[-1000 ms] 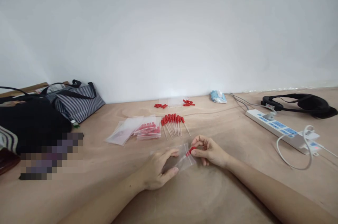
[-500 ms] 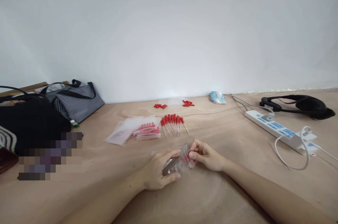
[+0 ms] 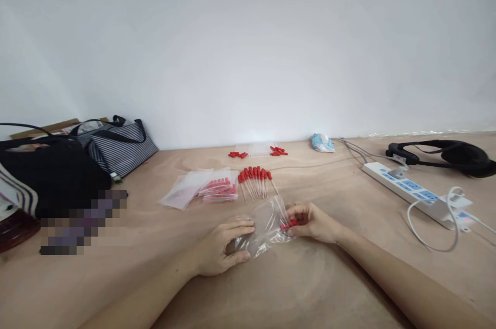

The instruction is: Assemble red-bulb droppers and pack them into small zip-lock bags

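Note:
A clear plastic zip bag [image 3: 261,228] lies on the table between my hands, creased and shiny. My left hand [image 3: 222,244] holds its left side, thumb and fingers on the film with a gap between them. My right hand [image 3: 315,223] is closed at the bag's right side, pinching red-bulbed droppers [image 3: 287,224]. Their red ends show at the fingertips; how many there are, and how far they lie inside the bag, I cannot tell. Just beyond the bag, several loose droppers [image 3: 256,174] are fanned out, red bulbs pointing away from me.
Filled and flat zip bags [image 3: 186,188] are piled left of the fan. More red bulbs [image 3: 278,151] and thin tubes lie by the wall. A power strip [image 3: 411,189] with cables and a black headset [image 3: 437,156] sit right; a blue-white packet [image 3: 322,142] and striped bag [image 3: 122,145] stand back.
My right hand has shifted right with the red bulbs, and the bag's film now spreads wider between my hands. My left hand has moved slightly left. The view has turned a little.

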### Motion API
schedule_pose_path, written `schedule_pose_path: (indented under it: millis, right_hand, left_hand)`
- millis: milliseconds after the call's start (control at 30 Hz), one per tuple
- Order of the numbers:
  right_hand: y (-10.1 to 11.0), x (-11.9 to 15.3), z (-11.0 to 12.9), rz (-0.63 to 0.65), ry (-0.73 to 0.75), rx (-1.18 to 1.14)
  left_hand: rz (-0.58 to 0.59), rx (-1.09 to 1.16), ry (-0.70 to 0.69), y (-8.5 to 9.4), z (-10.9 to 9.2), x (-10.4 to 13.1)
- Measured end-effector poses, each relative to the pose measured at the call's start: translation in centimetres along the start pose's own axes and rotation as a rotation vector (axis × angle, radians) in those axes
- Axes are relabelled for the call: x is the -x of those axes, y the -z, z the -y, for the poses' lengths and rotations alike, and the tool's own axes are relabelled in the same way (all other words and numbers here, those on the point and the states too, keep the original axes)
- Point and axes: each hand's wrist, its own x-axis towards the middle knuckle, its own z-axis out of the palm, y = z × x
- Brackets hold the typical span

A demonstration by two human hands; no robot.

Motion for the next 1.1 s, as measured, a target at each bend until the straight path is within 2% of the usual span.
schedule_pose_path:
  millis: [167,367,533,700,833,1000,1100]
  right_hand:
    - [-0.6,-0.2,-0.1,-0.247,-0.059,-0.069]
    - [-1.1,-0.5,-1.1,-0.264,-0.008,0.108]
    - [-1.6,-0.8,-2.0,-0.414,0.078,0.235]
    - [-2.2,-0.6,-0.6,-0.385,0.085,0.158]
    - [-1.8,-0.4,0.5,-0.359,0.075,0.131]
    - [-1.4,0.0,-0.3,-0.303,0.027,0.09]
    - [-0.9,-0.3,-0.8,-0.369,0.049,0.209]
  left_hand:
    - [0.009,0.001,-0.013,0.0,0.2,0.0]
    - [0.0,0.0,-0.018,0.0,0.2,0.0]
    - [-0.005,-0.009,-0.025,0.0,0.1,-0.2]
    - [0.005,-0.015,-0.004,0.0,0.1,-0.1]
    - [-0.001,-0.018,0.003,0.0,0.1,-0.1]
    - [-0.025,-0.027,0.006,0.0,0.2,-0.2]
    - [-0.008,-0.028,0.011,0.1,0.1,-0.2]
